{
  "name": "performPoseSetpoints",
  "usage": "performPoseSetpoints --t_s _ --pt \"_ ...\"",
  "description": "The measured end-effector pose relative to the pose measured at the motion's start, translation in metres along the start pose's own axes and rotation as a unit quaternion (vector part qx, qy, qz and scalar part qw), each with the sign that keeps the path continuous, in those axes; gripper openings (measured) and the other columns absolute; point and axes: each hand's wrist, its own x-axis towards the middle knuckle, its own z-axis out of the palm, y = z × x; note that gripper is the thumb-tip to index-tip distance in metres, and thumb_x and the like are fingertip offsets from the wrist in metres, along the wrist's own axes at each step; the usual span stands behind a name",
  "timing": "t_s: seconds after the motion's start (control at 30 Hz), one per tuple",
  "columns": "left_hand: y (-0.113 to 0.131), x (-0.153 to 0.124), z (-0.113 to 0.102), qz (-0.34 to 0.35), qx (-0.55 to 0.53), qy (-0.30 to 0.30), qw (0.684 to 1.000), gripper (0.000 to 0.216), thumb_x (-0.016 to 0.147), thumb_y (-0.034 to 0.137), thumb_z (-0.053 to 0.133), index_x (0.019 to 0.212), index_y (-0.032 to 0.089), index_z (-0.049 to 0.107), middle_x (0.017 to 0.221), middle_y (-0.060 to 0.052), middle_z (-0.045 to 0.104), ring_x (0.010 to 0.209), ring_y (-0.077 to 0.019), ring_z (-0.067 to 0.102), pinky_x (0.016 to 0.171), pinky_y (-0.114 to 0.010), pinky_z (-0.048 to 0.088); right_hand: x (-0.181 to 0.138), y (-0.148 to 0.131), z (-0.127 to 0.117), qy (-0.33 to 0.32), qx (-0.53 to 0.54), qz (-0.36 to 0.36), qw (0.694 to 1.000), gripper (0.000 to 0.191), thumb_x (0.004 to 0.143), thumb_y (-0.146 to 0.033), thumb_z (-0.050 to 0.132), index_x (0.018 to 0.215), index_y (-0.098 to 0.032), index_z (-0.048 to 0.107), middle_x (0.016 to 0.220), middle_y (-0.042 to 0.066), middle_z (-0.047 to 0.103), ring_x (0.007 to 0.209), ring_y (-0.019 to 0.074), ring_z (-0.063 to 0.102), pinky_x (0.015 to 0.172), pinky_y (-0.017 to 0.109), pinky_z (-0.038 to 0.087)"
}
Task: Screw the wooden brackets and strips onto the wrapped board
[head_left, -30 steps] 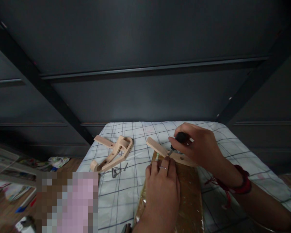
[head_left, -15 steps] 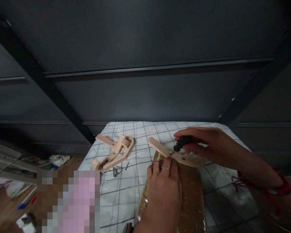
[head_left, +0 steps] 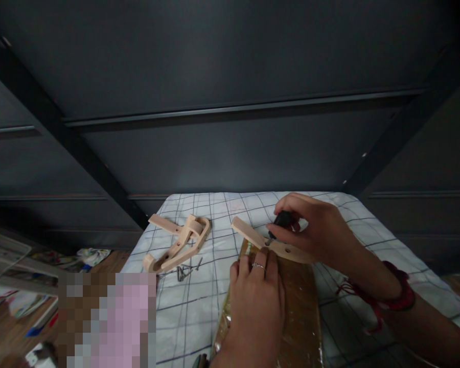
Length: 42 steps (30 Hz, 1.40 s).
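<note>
The right hand's grip (head_left: 319,225) is clamped on a black-handled screwdriver (head_left: 282,220), its shaft meeting a hole in the wooden piece (head_left: 249,232). The left hand (head_left: 256,286) lies flat and unclenched on a brown package (head_left: 301,306), the wooden piece at its twelve o'clock.

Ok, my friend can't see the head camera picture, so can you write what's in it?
A person's right hand holds a black screwdriver to a hole in a wooden piece. Their left hand lies flat on the brown package beneath it. More wooden parts and small metal bits lie left, on checked cloth.
</note>
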Motion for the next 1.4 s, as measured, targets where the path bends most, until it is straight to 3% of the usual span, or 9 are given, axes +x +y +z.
performPoseSetpoints --t_s 0.1,0.3,0.37,0.47,0.77,0.93,1.03,1.2,1.4 --pt "0.000 0.000 -0.001 0.002 -0.006 0.002 1.000 0.032 0.080 0.014 0.044 0.111 0.018 0.052 0.113 -0.003 0.055 0.095 -0.0250 0.048 0.077 -0.043 0.045 0.000 0.003 -0.001 -0.017 0.062 0.005 0.998 0.015 0.070 -0.021 0.057 0.084 -0.017 0.054 0.071 0.001 0.062 0.053 0.0109 0.055 0.052 0.024 0.045" --pt "-0.001 0.000 -0.001 0.009 0.010 0.009 1.000 0.032 0.081 0.016 0.042 0.112 0.018 0.051 0.110 -0.005 0.056 0.091 -0.0237 0.050 0.075 -0.042 0.046 -0.002 0.015 -0.016 -0.142 0.104 -0.112 0.978 0.024 0.079 -0.021 0.051 0.103 -0.021 0.054 0.094 0.002 0.064 0.078 0.0128 0.060 0.066 0.024 0.048" --pt "-0.002 0.000 0.000 0.006 0.006 0.004 1.000 0.032 0.082 0.016 0.042 0.112 0.017 0.051 0.111 -0.005 0.056 0.091 -0.0238 0.050 0.076 -0.042 0.046 -0.003 0.018 -0.020 -0.152 0.090 -0.120 0.977 0.029 0.080 -0.017 0.047 0.108 -0.020 0.052 0.100 0.003 0.063 0.085 0.0134 0.060 0.071 0.024 0.047" --pt "-0.002 0.000 0.001 0.000 -0.003 -0.004 1.000 0.032 0.081 0.016 0.043 0.113 0.018 0.050 0.113 -0.003 0.055 0.093 -0.0243 0.049 0.078 -0.043 0.046 -0.004 0.019 -0.019 -0.119 0.057 -0.110 0.985 0.028 0.077 -0.012 0.047 0.104 -0.018 0.055 0.093 0.004 0.066 0.082 0.0146 0.061 0.071 0.025 0.047" --pt "-0.001 0.001 -0.001 -0.009 -0.009 -0.013 1.000 0.033 0.081 0.015 0.043 0.112 0.018 0.051 0.115 -0.003 0.055 0.095 -0.0251 0.048 0.078 -0.044 0.046 -0.001 0.008 -0.008 -0.025 0.024 -0.060 0.998 0.008 0.067 -0.021 0.061 0.072 -0.018 0.055 0.056 -0.004 0.060 0.048 0.0084 0.055 0.047 0.018 0.041" --pt "-0.001 0.001 0.001 -0.006 -0.008 -0.008 1.000 0.033 0.082 0.016 0.042 0.113 0.018 0.051 0.115 -0.003 0.055 0.095 -0.0249 0.048 0.078 -0.044 0.046 0.000 0.001 -0.006 0.042 -0.070 -0.011 0.997 0.023 0.065 -0.024 0.062 0.052 -0.019 0.043 0.043 -0.005 0.049 0.038 0.0087 0.045 0.040 0.021 0.033" --pt "-0.001 0.001 0.001 -0.003 -0.005 -0.006 1.000 0.033 0.080 0.015 0.044 0.112 0.019 0.051 0.115 -0.002 0.055 0.096 -0.0246 0.048 0.078 -0.044 0.046 0.000 0.000 -0.003 0.059 -0.089 -0.001 0.994 0.026 0.068 -0.023 0.060 0.051 -0.020 0.040 0.043 -0.004 0.045 0.039 0.0096 0.042 0.040 0.023 0.031" --pt "0.000 0.001 0.000 -0.009 -0.013 -0.015 1.000 0.033 0.081 0.016 0.044 0.113 0.019 0.051 0.115 -0.002 0.055 0.096 -0.0248 0.048 0.078 -0.044 0.046 0.001 0.003 -0.003 -0.020 0.047 -0.046 0.998 0.003 0.076 -0.018 0.052 0.074 -0.017 0.053 0.072 0.002 0.060 0.061 0.0116 0.055 0.054 0.022 0.041" --pt "-0.001 0.001 0.000 -0.003 -0.015 -0.020 1.000 0.033 0.081 0.016 0.044 0.114 0.017 0.050 0.115 -0.003 0.055 0.096 -0.0253 0.049 0.080 -0.044 0.045 -0.002 0.021 -0.018 -0.147 0.117 -0.100 0.977 0.023 0.077 -0.012 0.048 0.097 -0.021 0.055 0.090 -0.001 0.063 0.077 0.0112 0.059 0.065 0.021 0.044"
